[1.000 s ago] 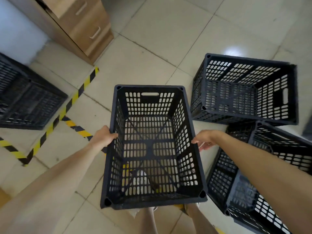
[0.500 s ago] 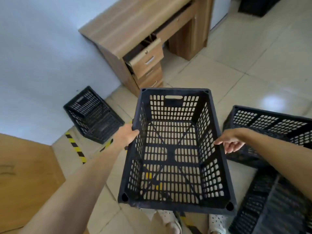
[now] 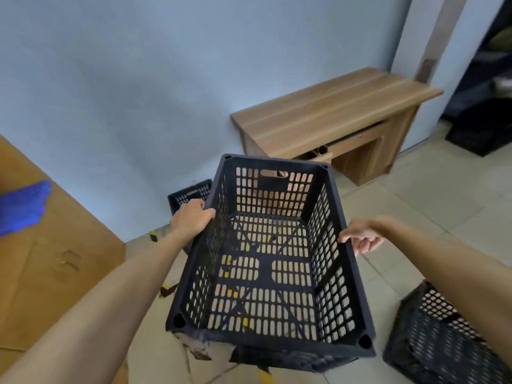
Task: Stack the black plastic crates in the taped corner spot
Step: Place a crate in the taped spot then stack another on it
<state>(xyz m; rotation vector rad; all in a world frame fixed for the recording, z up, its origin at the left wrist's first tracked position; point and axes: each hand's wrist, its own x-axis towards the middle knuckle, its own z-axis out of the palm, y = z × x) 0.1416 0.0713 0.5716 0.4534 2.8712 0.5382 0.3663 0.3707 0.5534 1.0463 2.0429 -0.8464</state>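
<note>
I hold a black slotted plastic crate in the air in front of me, its open top facing up. My left hand grips the crate's left rim. My right hand is on the right rim, fingers curled under the edge. Behind the held crate, another black crate sits on the floor against the blue wall; only its left part shows. Bits of yellow-and-black floor tape show beside my left wrist and through the crate's slots. A third black crate lies at the lower right.
A wooden desk with drawers stands against the wall to the right of the corner. A brown door or panel fills the left side, with a blue mesh object on it. Dark crates sit far right in a doorway.
The view has swung left and up towards the wall. The held crate has come closer to the crate by the wall. Both hands keep their hold on the rims.
</note>
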